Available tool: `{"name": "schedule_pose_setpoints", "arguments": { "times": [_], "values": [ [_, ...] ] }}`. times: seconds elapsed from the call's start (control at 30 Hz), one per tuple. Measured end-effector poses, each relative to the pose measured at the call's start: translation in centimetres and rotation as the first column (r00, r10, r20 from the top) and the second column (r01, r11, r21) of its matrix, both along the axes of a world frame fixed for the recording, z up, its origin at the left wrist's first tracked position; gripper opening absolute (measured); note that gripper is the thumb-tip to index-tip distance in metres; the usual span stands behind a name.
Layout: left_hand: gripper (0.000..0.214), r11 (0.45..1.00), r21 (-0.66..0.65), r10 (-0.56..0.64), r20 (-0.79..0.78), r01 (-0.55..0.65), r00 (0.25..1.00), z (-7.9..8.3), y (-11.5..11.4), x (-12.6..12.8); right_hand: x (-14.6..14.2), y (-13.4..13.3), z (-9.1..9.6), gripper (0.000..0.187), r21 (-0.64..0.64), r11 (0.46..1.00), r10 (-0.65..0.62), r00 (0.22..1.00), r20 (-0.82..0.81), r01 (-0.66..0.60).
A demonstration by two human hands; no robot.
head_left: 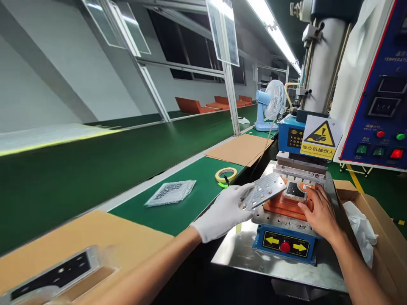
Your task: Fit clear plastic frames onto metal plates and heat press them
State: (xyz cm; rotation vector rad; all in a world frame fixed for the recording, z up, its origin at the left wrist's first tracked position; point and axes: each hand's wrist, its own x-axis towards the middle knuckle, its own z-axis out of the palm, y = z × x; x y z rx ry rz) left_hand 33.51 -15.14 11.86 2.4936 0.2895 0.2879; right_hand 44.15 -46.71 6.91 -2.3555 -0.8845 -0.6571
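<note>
My left hand [222, 212], in a white glove, is shut on a flat perforated metal plate [262, 190] and holds it tilted over the press bed. My bare right hand [319, 212] rests on an orange fixture [276, 207] and lies beside a raised square block with a dark top [294, 190]. Its fingers are spread, and it holds nothing I can see. The plate hides part of the fixture. Under the fixture, a blue base plate [285, 245] carries yellow arrows and a red button.
A press column and a blue control cabinet [375, 106] rise at the right, with a yellow warning sign [321, 136]. A tape roll [226, 174], a clear bag of parts [170, 193], cardboard sheets [240, 149], a fan [270, 106], and a cardboard box [372, 228] surround the press.
</note>
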Motion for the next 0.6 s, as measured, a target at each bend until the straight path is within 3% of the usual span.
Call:
{"name": "schedule_pose_setpoints", "arguments": {
  "times": [0.1,0.2,0.3,0.4,0.6],
  "values": [
    [0.086,0.992,-0.082,0.095,-0.012,-0.096,0.995,-3.2,1.3,-3.0,1.6,1.8,0.6,0.056,-0.163,0.986,-0.037,0.999,-0.031,0.031],
    [0.085,0.949,-0.079,0.293,-0.131,-0.304,0.947,-6.6,1.4,-4.6,2.8,2.6,0.8,0.048,-0.219,0.974,-0.07,0.997,-0.035,0.061],
    [0.087,0.893,0.064,0.446,-0.246,-0.445,0.86,-9.1,0.3,-4.9,3.2,2.4,1.0,0.043,-0.103,0.994,-0.048,0.998,-0.05,0.042],
    [0.088,0.863,0.164,0.504,-0.259,-0.477,0.824,-10.7,-1.2,-4.2,2.0,1.6,1.1,0.043,0.086,0.994,0.067,0.998,-0.003,-0.067],
    [0.084,0.867,0.203,0.492,-0.2,-0.456,0.847,-12.5,-3.6,-2.6,-5.1,-0.2,1.3,0.042,0.148,0.97,0.185,0.98,0.071,-0.194]
  ]
}}
